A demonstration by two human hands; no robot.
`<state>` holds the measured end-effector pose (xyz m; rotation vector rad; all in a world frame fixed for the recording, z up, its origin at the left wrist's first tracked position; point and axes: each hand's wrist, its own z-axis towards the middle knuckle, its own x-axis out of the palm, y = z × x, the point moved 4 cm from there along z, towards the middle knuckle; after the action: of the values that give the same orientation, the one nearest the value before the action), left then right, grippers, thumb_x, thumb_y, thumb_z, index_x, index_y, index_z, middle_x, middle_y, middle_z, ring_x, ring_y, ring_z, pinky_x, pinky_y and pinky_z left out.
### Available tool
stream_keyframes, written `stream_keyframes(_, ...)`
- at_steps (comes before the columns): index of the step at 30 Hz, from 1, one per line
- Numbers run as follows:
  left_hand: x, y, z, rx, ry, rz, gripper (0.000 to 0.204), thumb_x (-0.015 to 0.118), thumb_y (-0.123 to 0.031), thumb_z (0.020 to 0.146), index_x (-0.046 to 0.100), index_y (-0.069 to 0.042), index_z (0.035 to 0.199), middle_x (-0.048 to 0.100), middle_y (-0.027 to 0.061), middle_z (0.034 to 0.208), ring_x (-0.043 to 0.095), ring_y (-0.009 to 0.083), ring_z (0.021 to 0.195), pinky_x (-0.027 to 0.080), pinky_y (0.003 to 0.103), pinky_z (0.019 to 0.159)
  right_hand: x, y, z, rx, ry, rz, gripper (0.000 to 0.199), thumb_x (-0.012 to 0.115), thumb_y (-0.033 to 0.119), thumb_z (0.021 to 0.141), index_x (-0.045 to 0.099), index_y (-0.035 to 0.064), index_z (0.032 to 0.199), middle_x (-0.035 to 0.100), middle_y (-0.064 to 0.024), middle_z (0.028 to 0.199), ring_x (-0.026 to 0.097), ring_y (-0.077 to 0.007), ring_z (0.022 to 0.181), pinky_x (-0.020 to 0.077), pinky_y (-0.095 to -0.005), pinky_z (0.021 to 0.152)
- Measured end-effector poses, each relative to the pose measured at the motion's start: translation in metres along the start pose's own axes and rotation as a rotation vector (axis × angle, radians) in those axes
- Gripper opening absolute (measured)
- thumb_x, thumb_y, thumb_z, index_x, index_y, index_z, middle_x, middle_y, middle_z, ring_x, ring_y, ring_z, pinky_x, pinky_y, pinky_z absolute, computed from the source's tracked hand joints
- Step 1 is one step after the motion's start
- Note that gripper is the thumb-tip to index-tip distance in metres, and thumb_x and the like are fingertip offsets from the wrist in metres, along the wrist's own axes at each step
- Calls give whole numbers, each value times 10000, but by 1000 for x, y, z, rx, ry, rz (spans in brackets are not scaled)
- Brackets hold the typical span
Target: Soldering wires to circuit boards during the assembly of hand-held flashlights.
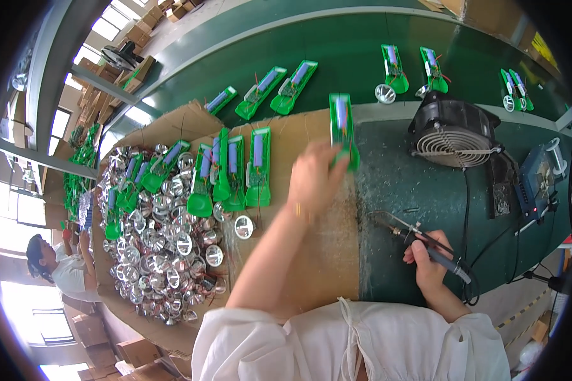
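Note:
My left hand (314, 174) reaches forward to the middle of the bench, its fingers closed on the lower, rounded end of a green plastic flashlight casing (340, 114). A purple cylindrical battery and some wires lie inside that casing. In my right hand (431, 265) is a soldering iron (450, 261), its tip pointing left over the green mat. Several more open green casings with batteries (259, 155) lie left of my left hand on the cardboard (299, 267). One loose silver reflector cup (243, 227) sits just below them.
A large heap of silver reflector cups (152, 254) fills the left side. A black fan (454, 136) and a blue soldering station (533, 181) stand at the right, with cables nearby. Casings (294, 86) lie along the far green belt (337, 38). Another person (70, 270) works at far left.

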<state>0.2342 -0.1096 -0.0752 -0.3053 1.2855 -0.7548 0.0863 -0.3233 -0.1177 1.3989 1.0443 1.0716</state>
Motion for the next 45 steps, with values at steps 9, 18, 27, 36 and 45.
stream_keyframes(9, -18, 83, 134, -399, -101, 520, 472, 681, -235, 645, 497, -57, 1041, 533, 153, 1036, 516, 322, 1002, 415, 407, 841, 0, -5, 11, 45, 1, 98, 184, 581, 124, 805, 443, 13, 855, 552, -96, 610, 540, -126, 478, 448, -224, 437)
stream_keyframes(18, -17, -9, -46, -103, -15, 290, 463, 688, -284, 646, 491, -80, 1012, 458, 140, 939, 549, 324, 838, 495, 384, 637, -2, -9, 7, -2, 41, 81, 167, 576, 122, 808, 460, 8, 845, 556, -97, 604, 537, -127, 475, 438, -222, 430)
stream_keyframes(27, -103, 46, -133, -497, -96, 891, 387, 580, -408, 775, 537, -88, 988, 590, 112, 664, 567, 283, 504, 445, 370, 429, 8, 0, 1, -86, 45, 46, 143, 552, 120, 819, 448, 23, 836, 539, -80, 602, 522, -113, 473, 422, -213, 423)
stream_keyframes(36, -67, 7, -159, 79, -125, 593, 178, 613, -117, 701, 591, -88, 875, 553, 55, 980, 524, 216, 927, 413, 355, 733, 14, 4, -8, -123, 47, 13, 153, 556, 128, 818, 478, 1, 854, 530, -85, 593, 498, -118, 449, 403, -213, 415)
stream_keyframes(45, -84, -3, -167, 155, -264, 333, 195, 719, -111, 642, 578, -71, 770, 580, 58, 818, 568, 213, 708, 444, 318, 617, 11, 7, -17, -141, 89, 4, 172, 573, 110, 812, 470, -17, 866, 560, -97, 627, 538, -116, 484, 448, -215, 439)
